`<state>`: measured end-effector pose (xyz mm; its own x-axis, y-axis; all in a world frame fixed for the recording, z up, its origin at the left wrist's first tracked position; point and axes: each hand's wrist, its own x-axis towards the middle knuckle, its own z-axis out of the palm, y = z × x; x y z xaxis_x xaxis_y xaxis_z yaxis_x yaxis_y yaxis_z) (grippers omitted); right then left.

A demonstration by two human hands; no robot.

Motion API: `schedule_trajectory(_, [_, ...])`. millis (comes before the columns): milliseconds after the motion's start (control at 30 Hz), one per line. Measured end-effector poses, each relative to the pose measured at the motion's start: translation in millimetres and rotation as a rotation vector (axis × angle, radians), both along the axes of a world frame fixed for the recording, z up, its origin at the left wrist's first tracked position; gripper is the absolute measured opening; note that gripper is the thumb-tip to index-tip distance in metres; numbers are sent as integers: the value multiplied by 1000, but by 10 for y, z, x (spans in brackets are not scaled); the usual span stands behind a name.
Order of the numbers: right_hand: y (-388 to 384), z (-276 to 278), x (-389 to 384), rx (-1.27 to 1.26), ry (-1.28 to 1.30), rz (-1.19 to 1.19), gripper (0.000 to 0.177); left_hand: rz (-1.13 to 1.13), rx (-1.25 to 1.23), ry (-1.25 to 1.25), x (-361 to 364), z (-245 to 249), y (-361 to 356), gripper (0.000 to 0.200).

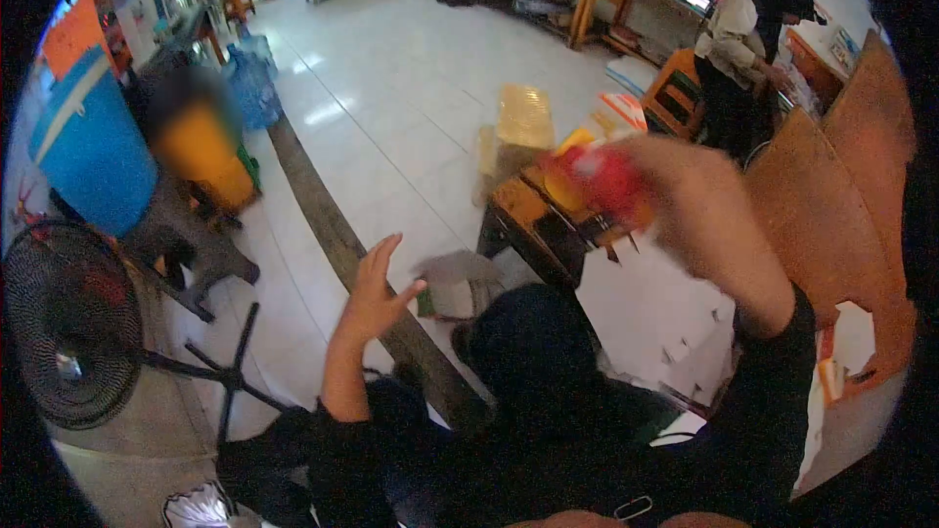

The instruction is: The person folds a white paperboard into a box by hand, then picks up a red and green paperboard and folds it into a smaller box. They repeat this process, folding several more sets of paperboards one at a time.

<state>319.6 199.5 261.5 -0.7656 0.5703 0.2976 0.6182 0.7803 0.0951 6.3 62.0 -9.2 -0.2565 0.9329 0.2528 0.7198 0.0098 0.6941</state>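
Your black sleeves [763, 411] fill 6 o'clock. Open white floor [391, 88] runs toward 12, edged by a fan [68, 323] at 8 and a wooden table [533, 210] near center. At 10, a blue barrel [88, 147] hides its contents. Your left hand [377, 284] is spread wide, touching nothing. Your right hand [685, 196], blurred, grips a red thing [599, 181] at 2, above the table.

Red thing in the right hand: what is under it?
A low wooden table, with white paper beside it. The right hand and the blurred red thing cover part of its top.
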Motion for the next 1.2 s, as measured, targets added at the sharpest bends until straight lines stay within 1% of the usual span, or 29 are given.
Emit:
schedule_trajectory(33, [-51, -20, -165, -109, -22, 159, 34, 11, 121, 36, 57, 128, 24, 87])
schedule_trajectory(67, [-29, -109, -352, -247, 43, 333, 37, 30, 186, 28, 87, 200, 37, 90])
schedule_trajectory(100, [60, -305, -545, -240, 79, 440, 36, 44, 245, 12, 134, 231, 25, 94])
schedule_trajectory(133, [87, -364, -744, -276, 28, 500, 32, 55, 300, -7, 169, 270, 13, 97])
schedule_trajectory(200, [215, -415, -1179, -351, -28, 672, 30, 22, 325, -143, 140, 305, -65, 72])
schedule_trajectory(233, [322, -460, -1392, -392, -34, 785, 32, 1, 258, -284, 12, 155, -146, 62])
schedule_trajectory(333, [621, -725, -2013, -297, 391, 769, 32, 42, 113, -616, -265, -14, -306, 35])
schedule_trajectory(367, [666, -846, -2126, -175, 508, 715, 30, 83, 80, -711, -334, -41, -363, 27])
schedule_trajectory(433, [685, -1060, -2383, 64, 747, 597, 29, 229, 195, -889, -520, -174, -373, 22])
schedule_trajectory(467, [583, -1237, -2424, -109, 736, 624, 32, 304, 269, -977, -569, -238, -374, 20])
schedule_trajectory(500, [422, -1491, -2399, -284, 712, 663, 36, 502, 207, -989, -511, -143, -368, 21])
schedule_trajectory(567, [67, -1998, -2466, -618, 539, 951, 55, 584, 351, -1237, -586, -146, -351, 23])
schedule_trajectory(600, [-94, -2152, -2441, -605, 360, 1029, 63, 636, 446, -1364, -623, -212, -373, 24])
schedule_trajectory(633, [-220, -2289, -2417, -585, 179, 1113, 72, 598, 514, -1413, -680, -331, -368, 28])
schedule_trajectory(667, [-296, -2421, -2429, -545, 185, 1140, 76, 564, 595, -1450, -752, -488, -349, 31])
schedule_trajectory(700, [-318, -2563, -2471, -506, 199, 1180, 80, 494, 561, -1505, -805, -595, -332, 32])
schedule_trajectory(733, [-275, -2752, -2513, -759, 228, 1181, 73, 522, 578, -1532, -822, -728, -293, 30])
schedule_trajectory(767, [-231, -2896, -2535, -1004, 295, 1068, 62, 440, 621, -1563, -999, -1145, -185, 29])
schedule_trajectory(800, [-181, -3039, -2560, -1244, 397, 946, 51, 560, 704, -1591, -854, -989, -92, 29])
schedule_trajectory(833, [-120, -2940, -2560, -1284, 539, 859, 39, 553, 814, -1616, -787, -910, -1, 31])
schedule_trajectory(867, [-109, -2698, -2522, -1407, 510, 632, 43, 458, 820, -1702, -635, -506, -9, 38])
schedule_trajectory(900, [9, -2806, -2583, -1290, 653, 628, 43, 824, 523, -1485, -637, -442, 75, 49])
schedule_trajectory(933, [99, -2888, -2651, -1168, 797, 610, 43, 647, 554, -1381, -685, -519, 158, 57])
schedule_trajectory(967, [83, -2829, -2604, -1176, 818, 555, 44, 537, 557, -1463, -645, -456, 245, 60])
schedule_trajectory(1000, [85, -2767, -2498, -1181, 852, 482, 45, 455, 487, -1480, -523, -332, 239, 57])
schedule_trajectory(1033, [146, -2802, -2482, -1299, 946, 524, 46, 331, 614, -1505, -480, -361, 352, 54])
schedule_trajectory(1100, [251, -2887, -2523, -1533, 1146, 578, 49, 403, 611, -1460, -504, -378, 474, 52])
schedule_trajectory(1167, [242, -3004, -2569, -1487, 1107, 570, 51, 478, 655, -1359, -508, -444, 495, 46])
schedule_trajectory(1200, [182, -2944, -2584, -1459, 1092, 569, 52, 524, 591, -1287, -502, -432, 495, 44])
